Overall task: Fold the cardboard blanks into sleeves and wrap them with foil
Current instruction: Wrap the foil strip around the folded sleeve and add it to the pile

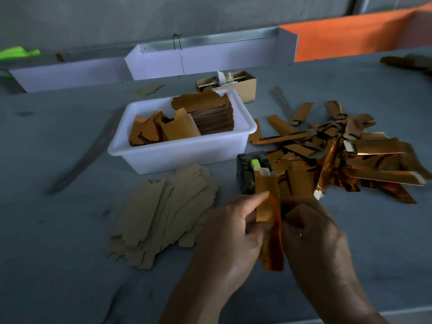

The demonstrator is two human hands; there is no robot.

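We are wrapping shiny gold foil round one sleeve. To do it well, we think we should pull the foil tight and flat, keep its edge straight along the sleeve, and press down so no bumps stay.

The sleeve stands up between our two hands, just in front of the black tape holder. Our left hand holds its left side, with one finger pointing along the front and the thumb under it. Our right hand has its fingers curled round the right side, where the foil hangs down.

To the left of the tape holder lies a fan of plain cardboard blanks on the grey table. Behind the tape holder sits a white tub with more foil pieces and a stack. To the right of it is a big heap of finished gold sleeves.
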